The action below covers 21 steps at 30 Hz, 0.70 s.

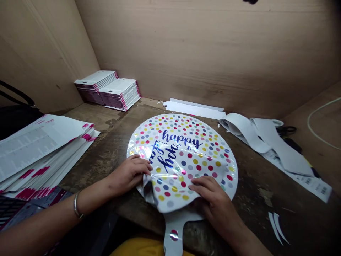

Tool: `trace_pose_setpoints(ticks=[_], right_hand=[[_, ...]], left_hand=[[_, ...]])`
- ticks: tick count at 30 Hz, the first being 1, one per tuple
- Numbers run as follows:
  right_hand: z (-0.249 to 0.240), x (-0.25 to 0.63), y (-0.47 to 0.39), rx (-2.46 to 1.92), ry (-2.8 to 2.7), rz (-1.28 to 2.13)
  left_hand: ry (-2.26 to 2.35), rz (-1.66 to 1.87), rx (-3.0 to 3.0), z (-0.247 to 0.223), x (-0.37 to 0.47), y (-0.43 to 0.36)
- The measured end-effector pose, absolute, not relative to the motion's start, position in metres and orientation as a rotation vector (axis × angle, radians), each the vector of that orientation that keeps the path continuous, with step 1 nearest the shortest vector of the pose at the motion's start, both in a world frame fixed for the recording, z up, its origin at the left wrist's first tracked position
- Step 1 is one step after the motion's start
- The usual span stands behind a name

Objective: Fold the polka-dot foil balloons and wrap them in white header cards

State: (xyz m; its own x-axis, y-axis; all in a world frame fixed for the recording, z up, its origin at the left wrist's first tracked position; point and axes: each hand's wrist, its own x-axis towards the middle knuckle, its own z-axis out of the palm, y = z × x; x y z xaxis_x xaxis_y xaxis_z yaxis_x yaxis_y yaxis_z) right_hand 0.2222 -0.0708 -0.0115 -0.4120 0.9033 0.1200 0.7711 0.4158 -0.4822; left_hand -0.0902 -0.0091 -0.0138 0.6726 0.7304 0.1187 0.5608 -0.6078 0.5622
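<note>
A round foil balloon sheet [197, 161] with coloured dots and dark blue "happy" lettering lies on the table in front of me, partly folded over itself. Beneath it a white paddle-shaped piece shows, its handle [173, 234] pointing toward me and bearing a red dot. My left hand [133, 172] is closed on the sheet's left edge, where a silvery underside turns up. At the lower right my right hand [213, 197] grips the near edge, fingers on top, thumb hidden beneath.
White-and-pink card packs [119, 90] stand stacked at the back left. More printed cards [53, 153] lie at the left. A white label strip [282, 156], black scissors [289, 129] and curved white scraps [277, 227] are at the right. Folded white paper [194, 109] rests behind the sheet.
</note>
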Motion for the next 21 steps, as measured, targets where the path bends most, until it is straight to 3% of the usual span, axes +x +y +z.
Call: trace_pose_setpoints(ticks=[7,16,21], right_hand=[[-0.003,0.217,-0.050,-1.804,-1.985,0.639],[-0.007,0.212,-0.039,-2.146,-2.109,0.291],[-0.002,0.204,-0.037,-2.240,-2.157,0.289]], left_hand=[[1.655,0.519,2.149,-0.014,-0.062,-0.013],[1.762,0.493,2.156,-0.014,-0.049,0.000],[1.828,0.226,2.247,-0.005,-0.045,0.005]])
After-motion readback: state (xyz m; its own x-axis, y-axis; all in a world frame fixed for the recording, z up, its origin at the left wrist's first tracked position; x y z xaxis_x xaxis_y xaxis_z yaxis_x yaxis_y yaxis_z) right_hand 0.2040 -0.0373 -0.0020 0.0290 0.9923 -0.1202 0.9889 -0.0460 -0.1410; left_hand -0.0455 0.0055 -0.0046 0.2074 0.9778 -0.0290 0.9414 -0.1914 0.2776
